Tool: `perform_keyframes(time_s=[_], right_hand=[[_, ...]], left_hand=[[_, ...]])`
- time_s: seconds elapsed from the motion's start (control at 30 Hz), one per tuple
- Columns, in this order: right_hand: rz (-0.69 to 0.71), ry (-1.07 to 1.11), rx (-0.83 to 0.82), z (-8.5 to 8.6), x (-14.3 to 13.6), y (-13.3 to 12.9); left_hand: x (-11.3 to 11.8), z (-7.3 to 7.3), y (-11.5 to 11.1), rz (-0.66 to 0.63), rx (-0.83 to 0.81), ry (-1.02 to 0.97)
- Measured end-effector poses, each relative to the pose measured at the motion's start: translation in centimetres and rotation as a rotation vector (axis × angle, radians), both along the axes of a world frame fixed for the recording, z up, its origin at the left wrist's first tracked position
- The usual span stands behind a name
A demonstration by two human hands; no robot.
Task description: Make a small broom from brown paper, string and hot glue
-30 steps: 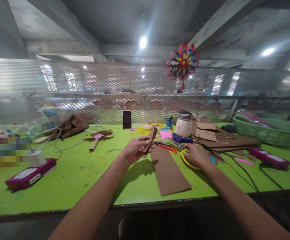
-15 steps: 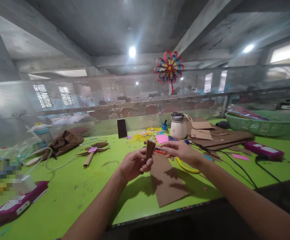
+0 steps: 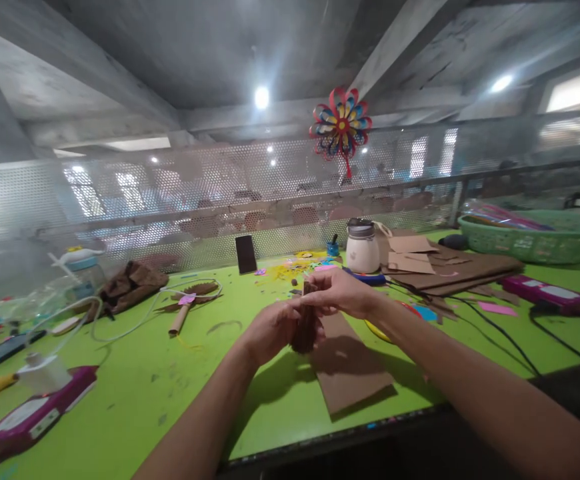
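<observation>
My left hand (image 3: 270,331) is closed around a small folded bundle of brown paper (image 3: 304,335), held upright above the table. My right hand (image 3: 345,293) meets it from the right, thumb and fingers pinched on the bundle's upper end. The fingers hide part of the bundle. Beneath my hands a flat strip of brown paper (image 3: 353,370) lies on the green table (image 3: 135,400). A yellow curved object (image 3: 377,331) shows partly behind my right forearm.
On the left are a purple power strip (image 3: 40,410), a white cable and a brown paper flower (image 3: 185,310). A phone (image 3: 246,255) leans at the back. A white jar (image 3: 363,250), stacked brown paper (image 3: 450,273) and a green basket (image 3: 530,240) stand to the right.
My right hand has moved left onto the bundle and now pinches its top. The bundle has turned in my left hand. The view has shifted slightly.
</observation>
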State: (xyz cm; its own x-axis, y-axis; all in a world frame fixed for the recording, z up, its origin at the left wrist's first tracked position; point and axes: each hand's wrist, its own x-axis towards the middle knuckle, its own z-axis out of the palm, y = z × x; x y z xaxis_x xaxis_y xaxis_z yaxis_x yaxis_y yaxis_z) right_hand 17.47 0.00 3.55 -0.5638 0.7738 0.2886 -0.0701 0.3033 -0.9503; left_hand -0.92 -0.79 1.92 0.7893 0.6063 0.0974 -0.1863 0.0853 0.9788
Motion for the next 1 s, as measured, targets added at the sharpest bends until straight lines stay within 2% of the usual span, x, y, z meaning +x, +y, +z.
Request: perform_keyframes(time_s=[0.1, 0.27, 0.4, 0.5, 0.6, 0.67, 0.77, 0.9, 1.0], right_hand=[[-0.048, -0.003, 0.016, -0.6, 0.2, 0.3], [-0.083, 0.014, -0.008, -1.1, 0.6, 0.4], [-0.097, 0.101, -0.065, -1.3, 0.7, 0.3], [-0.013, 0.13, -0.044, -1.2, 0.9, 0.2], [0.038, 0.141, 0.021, -1.0, 1.2, 0.2], [0.01, 0.165, 0.057, -1.0, 1.3, 0.1], [-0.05, 0.186, 0.11, -0.9, 1.3, 0.0], [-0.139, 0.143, 0.166, -0.9, 1.1, -0.4], [-0.196, 0.121, 0.18, -1.0, 0.8, -0.4]], left_hand=[[0.3, 0.3, -0.2, 0.031, 0.053, 0.039], [1.0, 0.2, -0.6, 0.234, 0.155, 0.178], [1.6, 0.3, -1.1, 0.247, 0.289, 0.255], [1.8, 0.3, -1.2, 0.285, 0.341, 0.249], [1.6, 0.1, -1.1, 0.223, 0.331, 0.2], [1.5, 0.1, -1.2, 0.166, 0.328, 0.194], [1.4, 0.3, -1.3, 0.15, 0.408, 0.256], [1.3, 0.7, -1.2, 0.237, 0.543, 0.35], [1.3, 0.8, -1.1, 0.278, 0.501, 0.284]])
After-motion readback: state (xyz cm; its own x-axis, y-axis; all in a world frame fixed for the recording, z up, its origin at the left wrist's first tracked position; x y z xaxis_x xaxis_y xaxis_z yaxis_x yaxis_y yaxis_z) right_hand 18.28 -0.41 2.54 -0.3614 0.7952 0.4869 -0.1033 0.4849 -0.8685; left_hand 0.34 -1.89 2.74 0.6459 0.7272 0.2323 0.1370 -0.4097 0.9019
